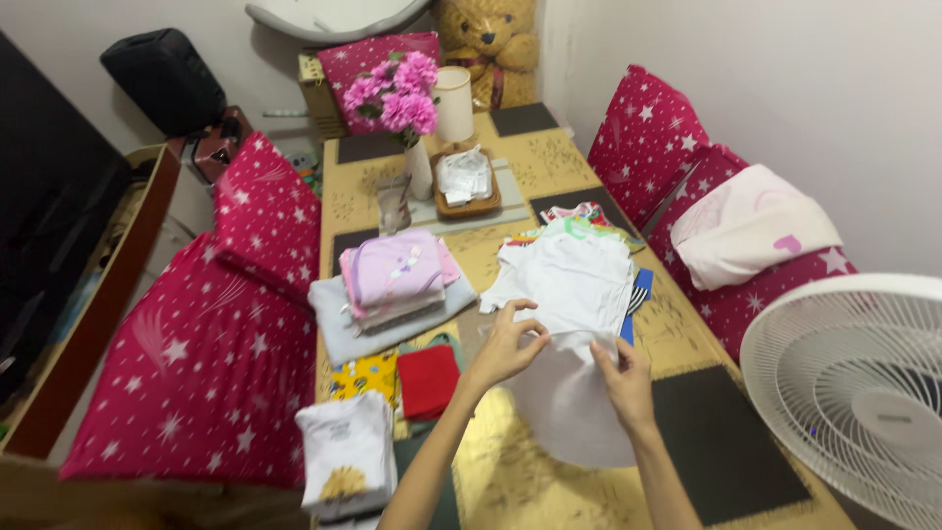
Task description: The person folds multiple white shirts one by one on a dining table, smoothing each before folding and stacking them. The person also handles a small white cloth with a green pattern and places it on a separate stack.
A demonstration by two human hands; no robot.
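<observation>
Fingers [518, 316] of both hands pinch (wrists raised) white shirt [579, 383].

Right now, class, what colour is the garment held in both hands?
White: the garment is plain white, seen clearly in the head view.

Folded stacks [397, 280] crowd table's left; black mat [726, 442] on right lies bare.

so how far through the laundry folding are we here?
Done: folded stacks on the table's left side, a pink-topped pile, a red piece and a white stack. In hand: the left hand and right hand grip a white garment, part folded. Left: a loose heap of unfolded clothes behind it. Roughly halfway, at a guess.
</observation>
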